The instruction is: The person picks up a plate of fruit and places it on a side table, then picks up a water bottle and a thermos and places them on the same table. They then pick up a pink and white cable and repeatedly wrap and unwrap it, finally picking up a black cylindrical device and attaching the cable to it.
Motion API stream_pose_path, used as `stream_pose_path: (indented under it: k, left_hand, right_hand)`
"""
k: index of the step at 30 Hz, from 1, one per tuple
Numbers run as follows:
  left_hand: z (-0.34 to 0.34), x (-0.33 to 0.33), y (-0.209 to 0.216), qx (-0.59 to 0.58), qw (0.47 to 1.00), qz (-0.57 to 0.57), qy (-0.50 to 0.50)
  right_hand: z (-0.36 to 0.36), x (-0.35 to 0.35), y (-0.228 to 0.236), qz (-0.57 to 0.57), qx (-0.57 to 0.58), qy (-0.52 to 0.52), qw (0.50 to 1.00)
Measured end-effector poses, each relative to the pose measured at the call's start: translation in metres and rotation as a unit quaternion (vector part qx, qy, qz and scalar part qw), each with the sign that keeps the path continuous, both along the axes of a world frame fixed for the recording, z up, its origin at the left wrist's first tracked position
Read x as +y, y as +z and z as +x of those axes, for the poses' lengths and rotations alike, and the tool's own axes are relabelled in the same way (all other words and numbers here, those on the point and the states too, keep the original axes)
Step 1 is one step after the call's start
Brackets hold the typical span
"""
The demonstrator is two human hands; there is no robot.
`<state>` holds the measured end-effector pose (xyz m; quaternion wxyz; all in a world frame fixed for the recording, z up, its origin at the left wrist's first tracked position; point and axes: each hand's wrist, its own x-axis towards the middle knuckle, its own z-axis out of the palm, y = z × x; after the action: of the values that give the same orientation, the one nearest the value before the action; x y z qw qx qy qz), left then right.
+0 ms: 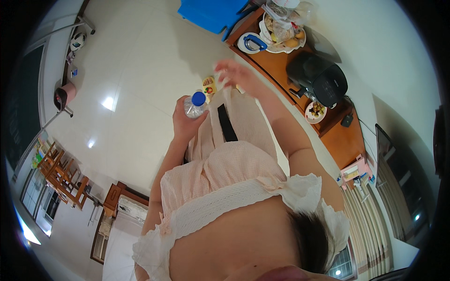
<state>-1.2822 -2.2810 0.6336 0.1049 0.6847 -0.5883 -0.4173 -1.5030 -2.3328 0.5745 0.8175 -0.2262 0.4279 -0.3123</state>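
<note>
My left hand (184, 122) is closed around a clear plastic bottle (192, 110) with a blue screw cap (198, 98), held in front of my light dress. The bottle is tilted, with its capped end toward the camera. Off to the right, my right hand (233, 75) is raised, its fingers apart and a little smeared by motion. Nothing shows in it, and it is apart from the bottle. Below the hands, a yellow slipper (208, 86) shows on the floor.
To my right, a wooden cabinet (347, 143) bears a black rice-cooker-like appliance (318, 77), a small bowl (315, 113), a fruit basket (285, 45) and a blue-handled lid (252, 42). A blue plastic chair or stool (211, 14) stands ahead. Wooden chairs (63, 175) are at far left.
</note>
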Motion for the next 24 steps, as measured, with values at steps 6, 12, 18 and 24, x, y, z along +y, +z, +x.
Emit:
stream_pose_path:
  k: [6, 12, 18, 24]
  left_hand:
    - [-0.022, -0.007, -0.015, 0.048, 0.992, 0.05, -0.109]
    - [-0.053, -0.017, -0.027, -0.015, 0.96, -0.073, -0.269]
    - [-0.045, -0.014, -0.042, -0.002, 0.968, 0.107, -0.228]
    - [-0.014, 0.002, -0.056, -0.039, 0.965, 0.177, -0.191]
  right_hand:
    - [0.001, 0.034, 0.065, -0.202, 0.222, 0.093, 0.95]
    - [-0.022, 0.058, 0.044, -0.264, 0.389, 0.064, 0.88]
    - [-0.087, 0.044, 0.008, -0.101, 0.566, 0.042, 0.817]
    - [-0.155, -0.011, -0.067, -0.125, 0.668, -0.017, 0.734]
